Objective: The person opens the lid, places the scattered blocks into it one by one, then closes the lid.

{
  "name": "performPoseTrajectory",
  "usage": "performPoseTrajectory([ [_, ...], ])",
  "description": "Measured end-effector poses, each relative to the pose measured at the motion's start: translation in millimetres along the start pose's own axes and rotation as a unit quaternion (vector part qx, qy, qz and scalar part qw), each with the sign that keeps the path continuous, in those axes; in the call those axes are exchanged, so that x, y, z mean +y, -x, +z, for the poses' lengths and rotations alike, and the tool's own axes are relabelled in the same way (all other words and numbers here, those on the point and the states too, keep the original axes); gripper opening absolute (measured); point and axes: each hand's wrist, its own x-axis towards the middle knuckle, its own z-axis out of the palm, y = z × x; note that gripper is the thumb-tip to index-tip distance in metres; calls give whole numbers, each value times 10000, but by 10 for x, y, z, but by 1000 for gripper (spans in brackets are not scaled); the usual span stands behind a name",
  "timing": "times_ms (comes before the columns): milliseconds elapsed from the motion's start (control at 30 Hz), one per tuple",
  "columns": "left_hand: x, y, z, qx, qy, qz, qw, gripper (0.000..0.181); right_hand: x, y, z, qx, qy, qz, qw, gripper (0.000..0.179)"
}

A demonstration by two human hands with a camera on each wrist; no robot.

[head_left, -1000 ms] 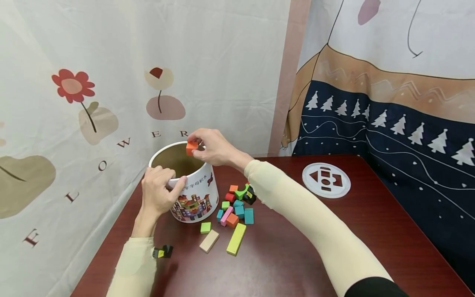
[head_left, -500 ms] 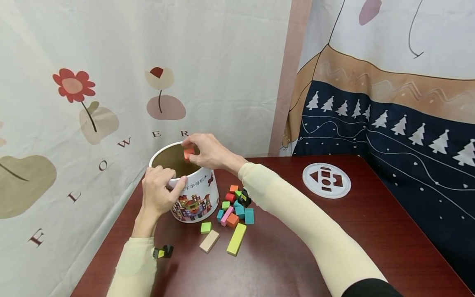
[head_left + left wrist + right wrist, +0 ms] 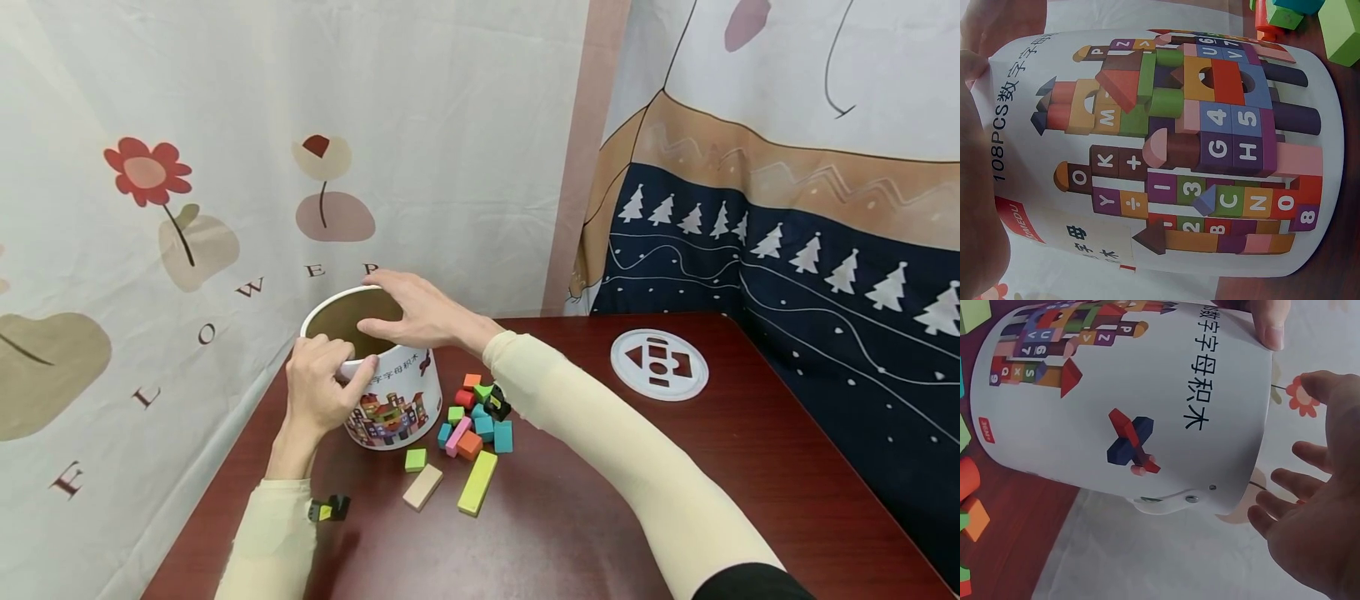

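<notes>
A white cylindrical bucket printed with toy-block pictures stands upright on the table. My left hand grips its near rim, fingers inside and thumb outside. Over the bucket's mouth is my right hand, its fingers spread and nothing held between them. In the right wrist view the bucket wall shows close up, with the right hand beyond its rim. Printed blocks on the bucket fill the left wrist view. Inside the bucket, only bare inner wall is visible; the bottom is hidden.
Right of the bucket lies a loose pile of coloured wooden blocks. Nearer me are a yellow block, a beige block and a green block. A white disc with cut-out shapes lies further right. Curtains hang behind the table.
An orange block pinched in my right hand went down into the bucket's mouth and is out of sight. The right fingers have spread apart. My left hand stays on the rim.
</notes>
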Motion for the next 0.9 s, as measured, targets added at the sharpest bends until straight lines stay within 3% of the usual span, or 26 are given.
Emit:
performPoseTrajectory([
  [467,-4,-5,2,-3,46,-19,10000,45,93,94,-21,-4,-184,99,9998,81],
  [900,-1,13,-3,-25,17,-82,10000,45,382,612,-66,489,-287,-90,9984,78],
])
